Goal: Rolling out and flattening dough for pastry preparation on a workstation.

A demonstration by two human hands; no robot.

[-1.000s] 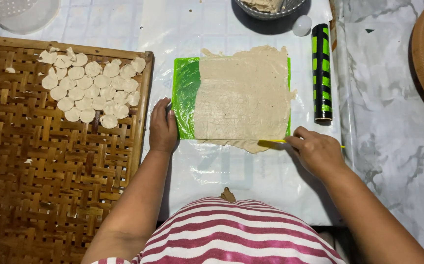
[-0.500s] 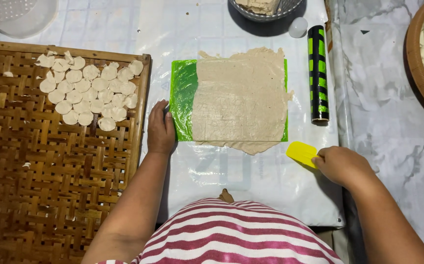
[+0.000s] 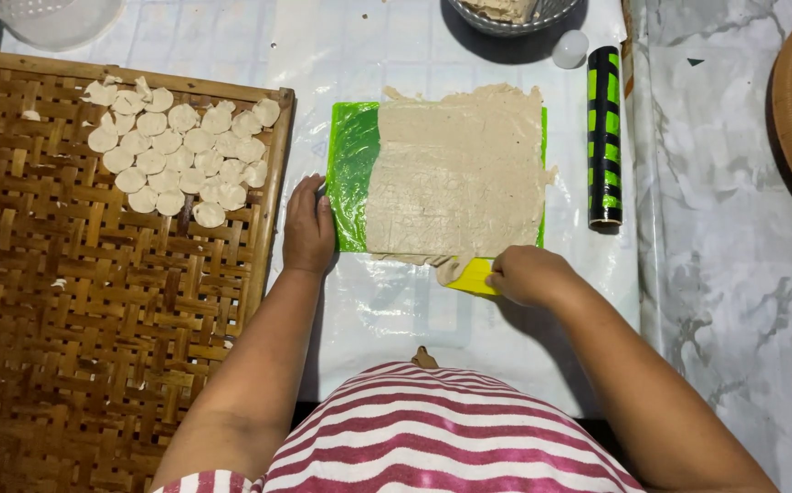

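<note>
A thin, pale sheet of dough [image 3: 455, 173] lies rolled flat over most of a glossy green mat [image 3: 352, 178] on the plastic-covered counter, uncut as far as the view shows, while a batch of small round discs [image 3: 177, 151] already sits at the far corner of the woven bamboo tray [image 3: 95, 319]; the left hand [image 3: 309, 224] presses flat, fingers extended, on the mat's near-left corner; the right hand [image 3: 524, 274] grips a yellow scraper [image 3: 471, 276] at the dough's ragged near edge, apparently lifting a scrap.

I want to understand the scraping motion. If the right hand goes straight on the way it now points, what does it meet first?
The right hand points left and slightly up, holding a yellow scraper. Its edge already touches the sheet of dough on the green mat, so dough comes first.
</note>
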